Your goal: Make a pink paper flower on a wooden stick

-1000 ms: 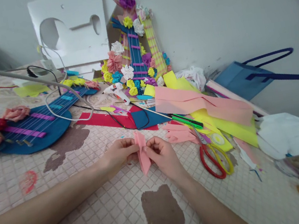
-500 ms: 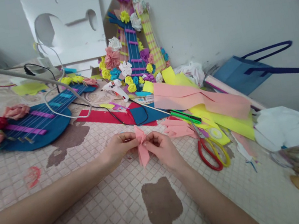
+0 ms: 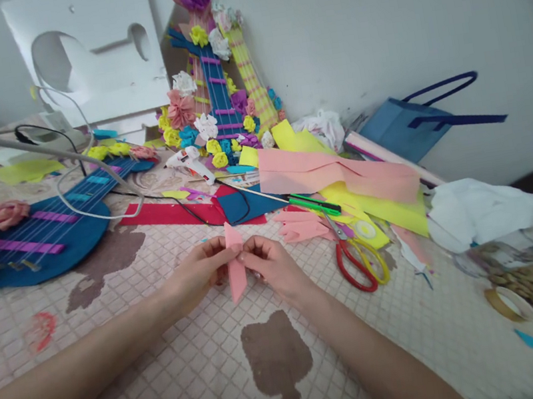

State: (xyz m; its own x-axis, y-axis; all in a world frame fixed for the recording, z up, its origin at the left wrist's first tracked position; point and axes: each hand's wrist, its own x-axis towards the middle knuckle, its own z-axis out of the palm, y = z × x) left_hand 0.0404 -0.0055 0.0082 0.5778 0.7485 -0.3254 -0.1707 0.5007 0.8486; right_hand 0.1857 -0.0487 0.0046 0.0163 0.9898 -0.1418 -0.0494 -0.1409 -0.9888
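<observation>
A pink strip of crepe-like paper (image 3: pixel 238 281) stands upright between my hands, above the patterned tablecloth. My left hand (image 3: pixel 208 262) pinches its middle from the left, thumb on the near side. From the right, my right hand (image 3: pixel 269 260) closes thumb and fingers on the same strip, close to the left thumb tip. The fingers behind the paper are partly hidden. Right of my hands lie cut pink paper pieces (image 3: pixel 301 226) and scissors (image 3: pixel 355 266) with one red and one yellow handle.
A blue paper guitar (image 3: pixel 60 239) with paper roses lies at left. Behind stand flower-covered guitars (image 3: pixel 219 92) and a white glue gun (image 3: pixel 190 163). Pink sheets (image 3: pixel 333 172), a green cutter (image 3: pixel 315 204), a blue bag (image 3: pixel 401 127) and a tape roll (image 3: pixel 508 305) are at right.
The view has shifted, so the surroundings sit further left. The pink strip looks flatter and straighter now, where it was bunched at its middle. Both hands still pinch it.
</observation>
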